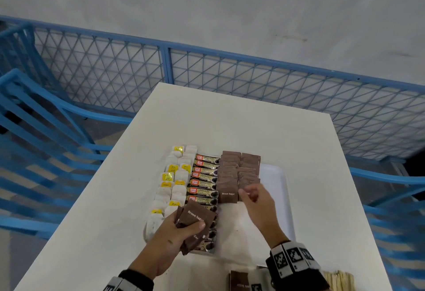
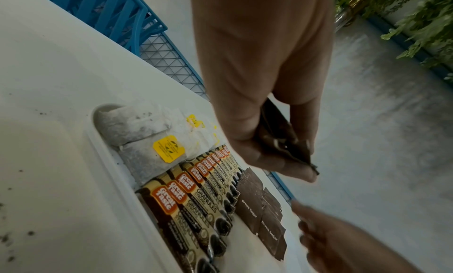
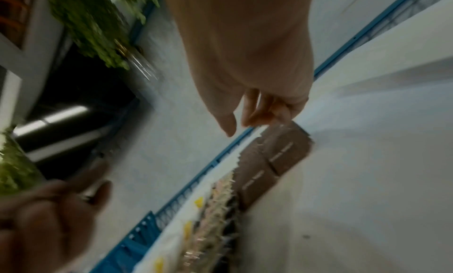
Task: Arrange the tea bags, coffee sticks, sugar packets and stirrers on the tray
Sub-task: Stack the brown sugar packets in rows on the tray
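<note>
Your left hand [image 1: 177, 231] is nearest, low in the head view, and it holds a small bunch of brown sugar packets [image 1: 195, 220]. Your thumb and fingers are curled round them, just above the near end of the coffee sticks [image 1: 203, 182]. From the left wrist view you can see the same bunch pinched between thumb and fingers [image 2: 285, 141].

Your right hand [image 1: 255, 198] is over the tray [image 1: 279, 182], by the near end of the sugar packets already laid down. Its fingers are loosely curled, and you cannot tell if it holds a packet or only touches one. The right wrist view is blurry, but it shows the fingertips [image 3: 250, 114] just at the edge of the nearest brown packets.

On the tray, the tea bags [image 1: 173, 182] with yellow tags lie in two rows on the left side. The coffee sticks lie in one long row right beside them. The laid sugar packets [image 1: 238, 175] sit in two rows next to the coffee sticks, overlapping each other. The right part of the tray is bare white.

The tray sits on a white tabletop [image 1: 230, 118]. Near your right wrist, at the tabletop's near edge, lie one more brown packet [image 1: 239, 282] and a pile of wooden stirrers [image 1: 340, 280]. A blue mesh fence [image 1: 230, 74] stands behind the tabletop.
</note>
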Motion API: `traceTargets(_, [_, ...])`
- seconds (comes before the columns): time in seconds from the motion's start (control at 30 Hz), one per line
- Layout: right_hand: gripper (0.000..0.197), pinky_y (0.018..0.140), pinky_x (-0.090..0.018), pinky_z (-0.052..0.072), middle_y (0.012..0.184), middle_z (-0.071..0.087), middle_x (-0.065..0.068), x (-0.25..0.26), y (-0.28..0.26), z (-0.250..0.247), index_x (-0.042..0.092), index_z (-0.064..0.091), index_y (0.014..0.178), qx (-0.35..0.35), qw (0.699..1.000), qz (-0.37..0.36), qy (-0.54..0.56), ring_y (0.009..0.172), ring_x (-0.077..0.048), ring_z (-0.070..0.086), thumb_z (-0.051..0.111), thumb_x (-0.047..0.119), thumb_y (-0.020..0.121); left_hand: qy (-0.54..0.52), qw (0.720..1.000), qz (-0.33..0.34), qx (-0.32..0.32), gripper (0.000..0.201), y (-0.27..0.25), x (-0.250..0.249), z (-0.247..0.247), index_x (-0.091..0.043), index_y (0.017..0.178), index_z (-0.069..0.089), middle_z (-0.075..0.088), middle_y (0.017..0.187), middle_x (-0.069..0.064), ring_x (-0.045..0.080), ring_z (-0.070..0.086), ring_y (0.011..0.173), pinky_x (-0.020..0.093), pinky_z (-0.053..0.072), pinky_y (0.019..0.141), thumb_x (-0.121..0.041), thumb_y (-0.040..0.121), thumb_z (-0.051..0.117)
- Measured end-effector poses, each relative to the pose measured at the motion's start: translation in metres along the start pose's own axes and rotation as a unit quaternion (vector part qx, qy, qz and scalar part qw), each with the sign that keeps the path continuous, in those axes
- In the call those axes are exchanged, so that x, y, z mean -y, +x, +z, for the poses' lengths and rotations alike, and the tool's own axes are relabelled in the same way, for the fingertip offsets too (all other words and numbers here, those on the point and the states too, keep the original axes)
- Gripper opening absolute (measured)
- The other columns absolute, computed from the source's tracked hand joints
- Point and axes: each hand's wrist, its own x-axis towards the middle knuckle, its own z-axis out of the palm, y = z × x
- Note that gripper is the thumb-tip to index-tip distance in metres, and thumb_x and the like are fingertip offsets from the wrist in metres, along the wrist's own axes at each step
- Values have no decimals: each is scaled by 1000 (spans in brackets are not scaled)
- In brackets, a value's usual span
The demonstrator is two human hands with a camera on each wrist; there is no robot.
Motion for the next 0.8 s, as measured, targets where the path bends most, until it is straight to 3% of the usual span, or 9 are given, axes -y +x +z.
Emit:
traceTargets(0.13, [18,55,-7,39,73,61,8,35,-31,3,18,62,85,258,965,-12,46,59,-1,52,56,33,91,22,1000,11,2,67,-1,2,0,-2,107,62,73,86,12,22,69,74,30,55,59,-19,47,84])
traceTargets(0.27, [13,53,-8,38,64,58,13,41,-47,10,12,63,86,346,931,7,115,55,3,51,64,25,86,38,999,29,5,93,-1,5,-3,-8,107,64,73,93,14,25,70,81,31,56,64,-47,27,92])
traceTargets(0.33, [7,51,-8,37,64,57,12,40,-49,12,12,61,83,349,925,23,147,52,3,50,65,17,85,37,999,31,15,85,-3,6,-3,-9,110,64,73,98,14,26,70,87,32,56,69,-50,40,90])
traceTargets(0.4, [9,51,-11,38,67,59,9,38,-49,14,13,59,80,341,926,30,161,53,2,51,67,11,84,10,999,13,32,53,-5,5,-2,-8,114,62,72,103,15,25,70,90,33,57,72,-32,70,79])
traceTargets(0.43, [9,52,-13,39,69,60,7,37,-48,15,13,59,81,337,927,33,160,56,0,52,67,10,83,0,999,1,37,40,-7,4,-1,-7,114,61,72,103,16,25,70,89,33,57,71,-18,78,73])
traceTargets(0.5, [7,55,-17,43,77,63,1,35,-47,15,12,57,86,327,928,48,171,63,-5,57,64,9,85,7,999,-9,45,42,-6,4,-3,-7,114,61,72,99,14,24,70,85,34,57,69,-5,73,71])
traceTargets(0.63, [16,61,-25,53,90,66,-11,29,-41,10,0,53,105,273,923,99,253,71,-17,65,55,1,89,24,999,-6,47,54,-5,3,-7,-7,103,63,60,86,20,30,54,76,30,42,56,-17,50,70])
traceTargets(0.7, [18,62,-25,54,89,67,-12,22,-34,4,-2,55,106,228,930,104,271,70,-18,66,55,-2,88,22,999,-4,40,53,-3,5,-9,-11,109,61,59,84,18,29,52,74,27,41,49,-14,57,66])
traceTargets(0.8, [10,62,-21,55,86,65,-15,4,-21,-6,0,58,95,145,941,115,283,69,-20,63,56,-6,86,25,999,7,44,50,-2,6,-12,-17,113,60,62,82,13,24,54,70,26,41,48,-10,63,59])
